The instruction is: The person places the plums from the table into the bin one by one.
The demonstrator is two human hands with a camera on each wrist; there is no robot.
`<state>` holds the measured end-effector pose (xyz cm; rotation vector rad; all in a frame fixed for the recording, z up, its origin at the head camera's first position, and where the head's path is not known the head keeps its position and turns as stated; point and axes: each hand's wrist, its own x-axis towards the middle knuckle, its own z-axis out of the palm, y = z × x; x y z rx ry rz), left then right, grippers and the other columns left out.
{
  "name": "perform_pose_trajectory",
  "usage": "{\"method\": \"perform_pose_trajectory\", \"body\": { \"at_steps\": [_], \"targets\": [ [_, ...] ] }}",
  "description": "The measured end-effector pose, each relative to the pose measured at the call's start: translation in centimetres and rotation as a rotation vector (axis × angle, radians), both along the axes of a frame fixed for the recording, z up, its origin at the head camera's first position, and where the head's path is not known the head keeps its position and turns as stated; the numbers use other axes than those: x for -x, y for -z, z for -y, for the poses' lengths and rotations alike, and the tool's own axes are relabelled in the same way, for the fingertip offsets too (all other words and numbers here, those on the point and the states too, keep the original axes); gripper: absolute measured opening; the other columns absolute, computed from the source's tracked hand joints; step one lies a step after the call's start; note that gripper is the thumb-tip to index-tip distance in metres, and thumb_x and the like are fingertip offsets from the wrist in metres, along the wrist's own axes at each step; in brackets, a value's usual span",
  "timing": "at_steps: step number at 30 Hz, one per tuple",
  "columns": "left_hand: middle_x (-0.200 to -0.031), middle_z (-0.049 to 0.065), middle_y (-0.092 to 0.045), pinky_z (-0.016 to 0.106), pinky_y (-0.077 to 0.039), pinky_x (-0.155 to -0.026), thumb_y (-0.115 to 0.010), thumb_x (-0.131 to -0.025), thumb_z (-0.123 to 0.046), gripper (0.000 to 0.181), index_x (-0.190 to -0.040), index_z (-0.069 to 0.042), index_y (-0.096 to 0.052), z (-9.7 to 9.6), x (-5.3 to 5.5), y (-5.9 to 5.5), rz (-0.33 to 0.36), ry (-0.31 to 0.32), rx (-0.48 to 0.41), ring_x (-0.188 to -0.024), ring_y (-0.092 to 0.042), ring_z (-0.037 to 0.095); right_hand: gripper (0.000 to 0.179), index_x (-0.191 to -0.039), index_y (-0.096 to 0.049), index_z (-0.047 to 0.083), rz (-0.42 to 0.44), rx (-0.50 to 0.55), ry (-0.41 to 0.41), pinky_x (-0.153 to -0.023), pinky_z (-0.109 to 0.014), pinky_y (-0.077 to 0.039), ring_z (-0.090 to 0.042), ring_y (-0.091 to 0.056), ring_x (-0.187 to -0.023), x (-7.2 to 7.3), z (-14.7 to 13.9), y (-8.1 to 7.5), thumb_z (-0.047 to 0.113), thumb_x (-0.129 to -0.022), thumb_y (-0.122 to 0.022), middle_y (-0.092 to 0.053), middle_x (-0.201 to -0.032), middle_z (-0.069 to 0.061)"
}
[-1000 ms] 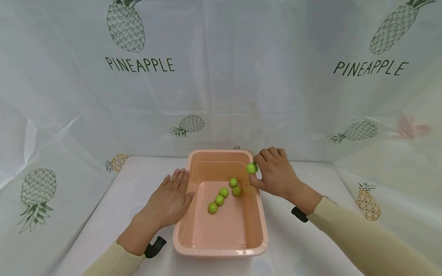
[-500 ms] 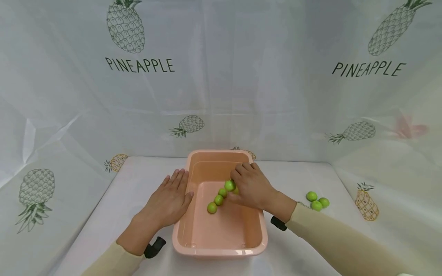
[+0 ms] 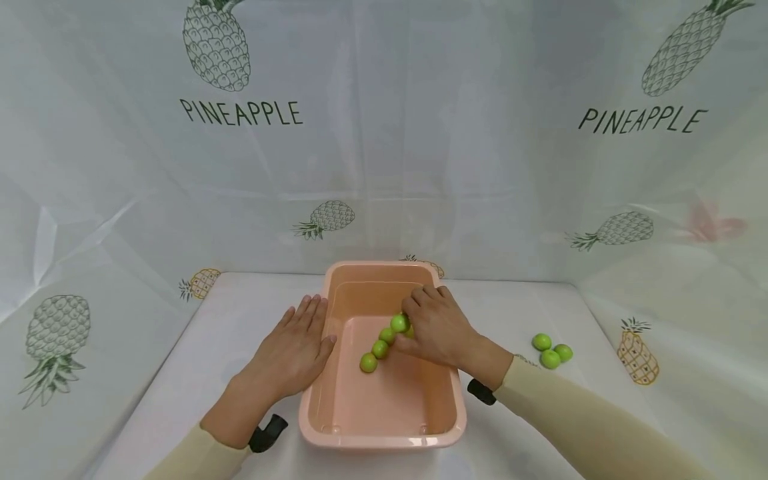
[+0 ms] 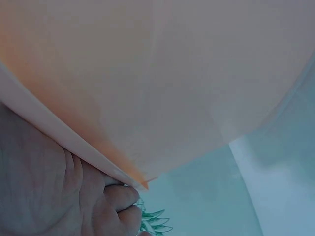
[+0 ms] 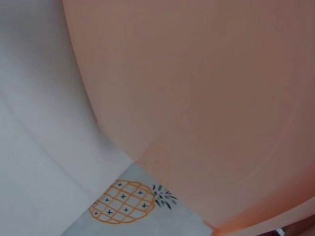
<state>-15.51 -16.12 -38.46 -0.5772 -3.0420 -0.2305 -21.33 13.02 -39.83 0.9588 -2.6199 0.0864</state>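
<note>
A peach-pink plastic basin stands on the white-covered table. My right hand reaches over its right wall and pinches a small round green fruit between thumb and fingers, low inside. A line of similar green fruits runs along the basin floor beside it; another is partly hidden behind the thumb. With straight fingers, my left hand rests against the basin's left rim. The left wrist view shows the palm against the basin's outer wall. In the right wrist view the outer wall hides most of the hand.
To the right of the basin, 3 green fruits sit clustered on the table, near the right forearm. A hanging white sheet printed with pineapples closes off the back and sides.
My right hand has moved left and down from above the right rim into the basin, still pinching the green fruit. The cluster on the right came into view from behind the arm. Left hand stays put.
</note>
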Motion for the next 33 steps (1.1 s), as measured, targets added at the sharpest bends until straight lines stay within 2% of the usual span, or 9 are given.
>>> {"method": "perform_pose_trajectory", "body": {
  "at_steps": [7,17,24,29,33],
  "targets": [
    [-0.169,0.028,-0.028,0.060,-0.025,-0.128,-0.044,-0.112,-0.035,0.069,-0.162,0.009,-0.027,0.0,-0.2,-0.2,0.010,0.003,-0.006,-0.160,-0.022,0.044,0.032,-0.088,-0.059,0.012,-0.073,0.031,0.027,-0.080,-0.041,-0.040,-0.021,-0.046,-0.083,-0.3,-0.2,0.0,0.043,-0.086,-0.069,-0.049,-0.083,0.002],
    [-0.169,0.028,-0.030,0.059,-0.025,-0.128,-0.044,-0.112,-0.035,0.069,-0.162,0.010,-0.028,0.0,-0.2,-0.1,-0.009,0.008,-0.009,-0.160,-0.024,0.043,0.032,-0.090,-0.060,0.011,-0.077,0.015,0.037,-0.080,-0.042,-0.040,-0.021,-0.045,-0.084,-0.2,-0.1,0.0,0.041,-0.087,-0.069,-0.048,-0.083,0.002],
    [-0.169,0.029,-0.030,0.060,-0.025,-0.128,-0.045,-0.112,-0.035,0.069,-0.162,0.009,-0.028,0.0,-0.1,-0.1,-0.013,0.005,-0.011,-0.160,-0.024,0.044,0.034,-0.093,-0.060,0.011,-0.112,-0.004,0.062,-0.081,-0.044,-0.041,-0.023,-0.048,-0.087,-0.2,-0.2,0.0,0.044,-0.091,-0.065,-0.052,-0.086,0.000],
    [-0.169,0.029,-0.030,0.060,-0.025,-0.128,-0.044,-0.112,-0.035,0.068,-0.162,0.009,-0.028,0.0,-0.2,-0.2,-0.006,0.003,-0.012,-0.160,-0.024,0.044,0.033,-0.096,-0.063,0.008,-0.190,0.089,0.062,-0.079,-0.045,-0.042,-0.027,-0.051,-0.087,-0.3,-1.1,-0.3,0.041,-0.093,-0.067,-0.059,-0.090,-0.004],
    [-0.169,0.029,-0.030,0.060,-0.025,-0.128,-0.044,-0.112,-0.035,0.068,-0.162,0.009,-0.029,0.0,-0.2,-0.2,-0.003,0.001,-0.010,-0.160,-0.024,0.044,0.029,-0.096,-0.065,0.004,-0.283,0.202,0.060,-0.075,-0.048,-0.043,-0.031,-0.052,-0.082,0.1,-3.4,-0.3,0.033,-0.091,-0.070,-0.060,-0.088,-0.009]
  ]
}}
